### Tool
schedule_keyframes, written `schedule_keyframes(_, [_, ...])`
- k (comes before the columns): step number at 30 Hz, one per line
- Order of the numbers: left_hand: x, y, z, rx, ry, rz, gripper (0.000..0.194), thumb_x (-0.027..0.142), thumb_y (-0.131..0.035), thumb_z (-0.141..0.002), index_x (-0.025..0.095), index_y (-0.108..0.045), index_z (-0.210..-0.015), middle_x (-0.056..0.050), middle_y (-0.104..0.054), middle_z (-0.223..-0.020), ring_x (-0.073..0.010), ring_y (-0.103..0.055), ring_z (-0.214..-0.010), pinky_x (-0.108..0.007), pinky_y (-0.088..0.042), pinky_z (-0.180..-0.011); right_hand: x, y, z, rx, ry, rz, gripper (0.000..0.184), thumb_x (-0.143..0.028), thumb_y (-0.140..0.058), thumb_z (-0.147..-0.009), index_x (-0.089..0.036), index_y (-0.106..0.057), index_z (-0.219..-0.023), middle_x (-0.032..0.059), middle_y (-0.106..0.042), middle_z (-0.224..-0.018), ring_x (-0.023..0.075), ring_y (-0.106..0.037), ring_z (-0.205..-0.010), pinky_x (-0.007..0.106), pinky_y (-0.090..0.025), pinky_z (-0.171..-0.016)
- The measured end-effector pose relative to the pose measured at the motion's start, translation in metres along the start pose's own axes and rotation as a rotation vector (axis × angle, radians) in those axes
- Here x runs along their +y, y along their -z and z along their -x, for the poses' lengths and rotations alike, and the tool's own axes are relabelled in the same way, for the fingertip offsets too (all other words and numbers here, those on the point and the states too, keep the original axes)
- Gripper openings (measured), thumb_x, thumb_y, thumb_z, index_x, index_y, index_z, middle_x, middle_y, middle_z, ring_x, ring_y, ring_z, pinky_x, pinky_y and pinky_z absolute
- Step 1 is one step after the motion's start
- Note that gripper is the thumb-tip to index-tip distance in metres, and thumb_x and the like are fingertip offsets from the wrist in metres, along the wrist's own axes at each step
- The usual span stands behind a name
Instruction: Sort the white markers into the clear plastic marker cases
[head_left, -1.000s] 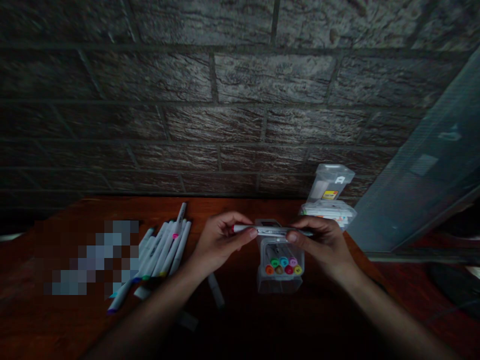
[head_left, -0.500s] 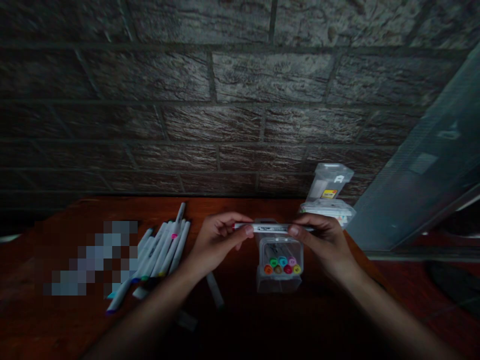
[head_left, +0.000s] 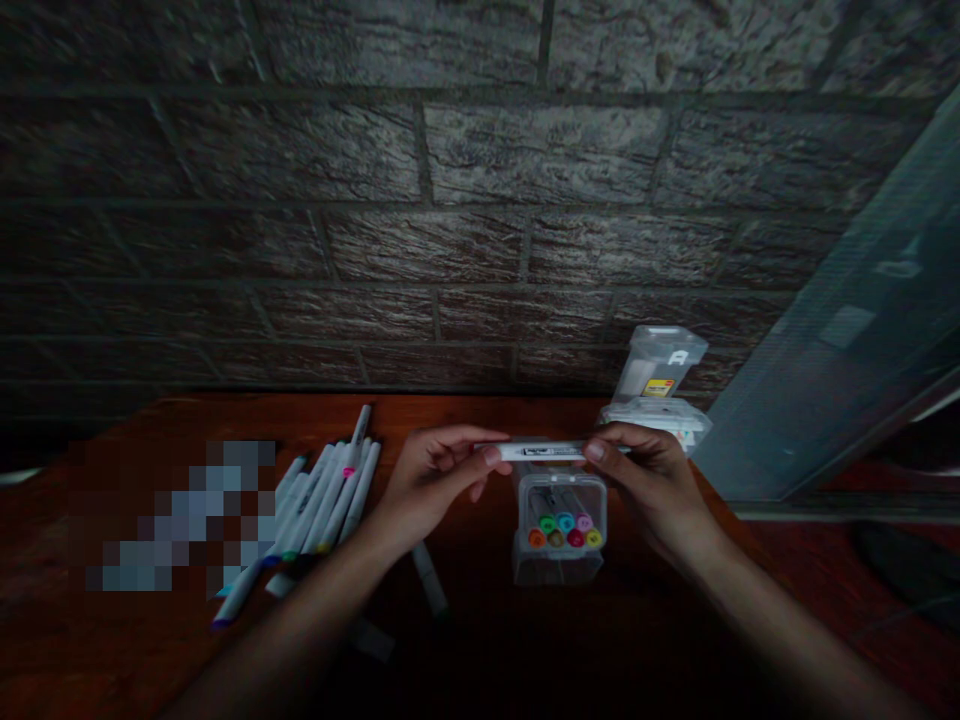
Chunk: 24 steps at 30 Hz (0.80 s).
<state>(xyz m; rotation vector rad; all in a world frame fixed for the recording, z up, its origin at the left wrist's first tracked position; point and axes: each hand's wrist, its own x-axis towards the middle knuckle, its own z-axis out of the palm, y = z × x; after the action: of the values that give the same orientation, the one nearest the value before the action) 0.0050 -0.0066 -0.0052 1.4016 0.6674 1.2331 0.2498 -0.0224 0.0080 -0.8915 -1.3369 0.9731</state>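
Above clear case [head_left: 561, 575], both hands [head_left: 540, 453] pinching white marker [head_left: 544, 452]; loose markers [head_left: 322, 500] left.

Hands [head_left: 537, 480] holding a white marker [head_left: 541, 452] level, open marker case [head_left: 562, 530] below, brick wall [head_left: 480, 240] behind

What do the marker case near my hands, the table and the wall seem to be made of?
Case: smooth, clear plastic; marker ends show through.
Table: probably varnished wood, from its reddish-brown colour.
Wall: rough, matt stone or textured brick, going by its ridged blocks and joints.
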Motion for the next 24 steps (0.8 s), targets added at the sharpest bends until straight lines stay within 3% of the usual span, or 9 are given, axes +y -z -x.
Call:
schedule_keyframes(6, [-0.0002,0.0001,-0.0013,0.037,0.001,0.053,0.019,0.027,-0.081,-0.087,0.019,-0.084,-0.104,-0.007,-0.080,-0.077,-0.0092,-0.058,-0.051,-0.022,-0.043,-0.050,-0.0056,-0.0005,-0.0019,0.059,-0.077,-0.054,0.030,-0.050,-0.094,-0.069,-0.024,-0.082,-0.065,0.0009,-0.070,-0.061,0.0116,-0.056,-0.057,0.024,-0.042,-0.054])
schedule_keyframes(17, [0.0075,-0.0020,-0.0012,0.027,0.039,0.241,0.023,0.025,-0.083,-0.084,0.018,-0.085,-0.106,-0.009,-0.082,-0.079,-0.0081,-0.057,-0.051,-0.021,-0.044,-0.051,-0.0081,0.0006,-0.0035,0.045,-0.130,-0.081,0.036,-0.054,-0.091,-0.071,-0.020,-0.079,-0.065,-0.0008,-0.059,-0.054,0.0091,-0.036,-0.049,0.026,-0.026,-0.048])
schedule_keyframes(24, [0.0082,-0.0009,-0.0019,0.030,0.042,0.274,0.026,0.025,-0.082,-0.083,0.016,-0.085,-0.107,-0.010,-0.082,-0.079,-0.0099,-0.058,-0.051,-0.023,-0.045,-0.051,-0.0070,0.0010,-0.0044,0.017,-0.116,-0.068,0.038,-0.055,-0.089,-0.074,-0.020,-0.077,-0.064,-0.0007,-0.060,-0.055,0.0090,-0.036,-0.048,0.026,-0.029,-0.048])
